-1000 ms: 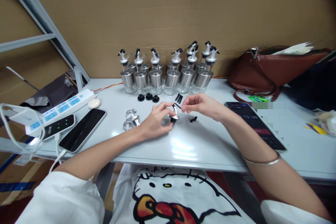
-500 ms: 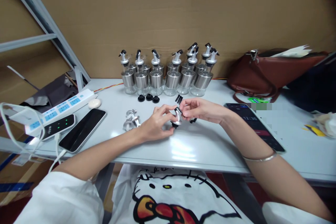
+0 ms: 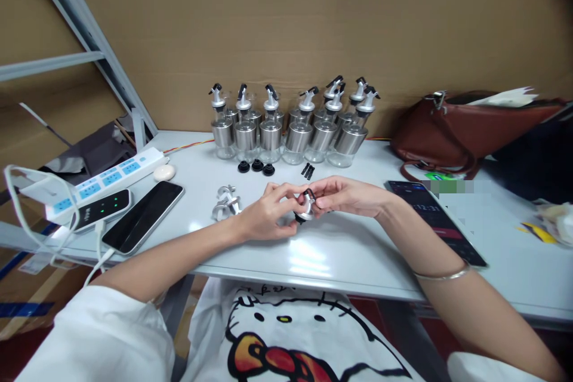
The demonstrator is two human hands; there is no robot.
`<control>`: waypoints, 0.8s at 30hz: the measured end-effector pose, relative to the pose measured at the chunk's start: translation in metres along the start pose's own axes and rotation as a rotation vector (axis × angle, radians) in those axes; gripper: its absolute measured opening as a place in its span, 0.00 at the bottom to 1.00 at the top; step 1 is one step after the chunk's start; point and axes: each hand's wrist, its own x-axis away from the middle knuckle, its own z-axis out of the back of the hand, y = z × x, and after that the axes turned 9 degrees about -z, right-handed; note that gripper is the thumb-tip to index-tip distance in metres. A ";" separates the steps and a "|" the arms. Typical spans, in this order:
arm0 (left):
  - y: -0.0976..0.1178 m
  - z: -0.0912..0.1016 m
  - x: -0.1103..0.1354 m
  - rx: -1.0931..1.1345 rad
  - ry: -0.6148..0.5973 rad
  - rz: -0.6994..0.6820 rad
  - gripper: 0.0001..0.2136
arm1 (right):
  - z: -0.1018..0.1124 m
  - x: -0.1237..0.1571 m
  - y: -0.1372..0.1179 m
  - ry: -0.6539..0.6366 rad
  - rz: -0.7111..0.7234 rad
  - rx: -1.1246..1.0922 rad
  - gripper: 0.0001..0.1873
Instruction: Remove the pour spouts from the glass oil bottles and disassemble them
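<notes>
At the table, left hand and right hand grip 1 pourer between them.

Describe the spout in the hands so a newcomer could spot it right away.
On the pale table, find where the left hand and right hand meet. They hold a small silver spout with black pieces at top and base. Its lookalikes top the bottles behind, while the loose silver parts to its left show no black.

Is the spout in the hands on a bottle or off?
Off. The left hand and right hand hold the spout; its black base shows with no bottle under it. The bottles stand behind.
</notes>
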 end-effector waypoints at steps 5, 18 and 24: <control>0.001 0.002 -0.001 0.006 -0.035 -0.018 0.10 | 0.000 -0.002 0.001 0.004 0.026 0.029 0.19; 0.000 0.002 0.001 0.029 0.039 -0.092 0.10 | -0.007 0.000 -0.002 0.062 0.134 0.223 0.14; -0.001 0.000 -0.001 0.064 0.090 -0.030 0.15 | -0.014 -0.003 -0.004 0.185 0.282 0.306 0.12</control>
